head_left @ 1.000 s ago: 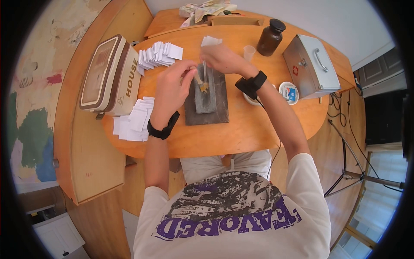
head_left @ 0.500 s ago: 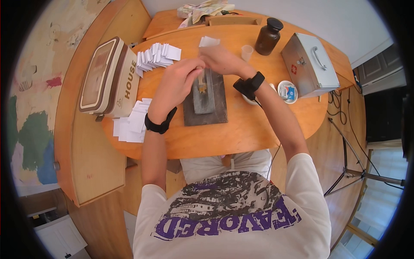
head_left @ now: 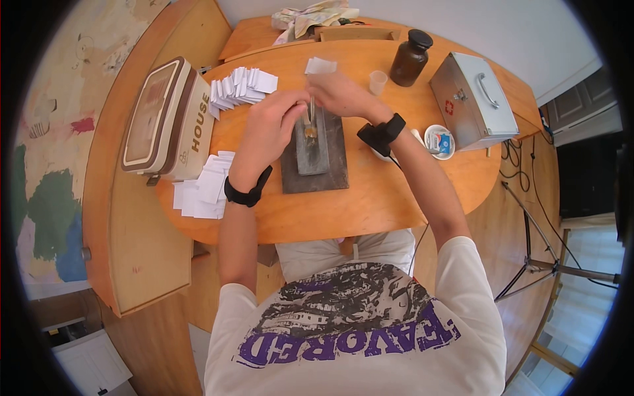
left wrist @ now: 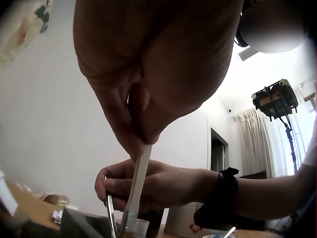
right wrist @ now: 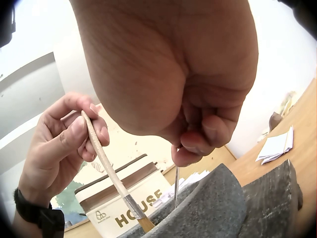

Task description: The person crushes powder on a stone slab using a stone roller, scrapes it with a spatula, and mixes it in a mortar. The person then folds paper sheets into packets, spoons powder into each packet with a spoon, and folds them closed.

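The left hand (head_left: 267, 132) pinches a brush (right wrist: 115, 177) slanting down-right (bristles low, centre frame), meeting the metal rod (right wrist: 176, 186) pinched upright by the right hand (head_left: 337, 92).

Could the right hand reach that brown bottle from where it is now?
Probably yes. The brown bottle stands just beyond the right hand with bare table between, only a small cup nearby. But that hand is pinching a thin metal tool, so it isn't free.

Brush (right wrist: 111, 171), probably spatula (right wrist: 176, 186), over trough (right wrist: 213, 208)
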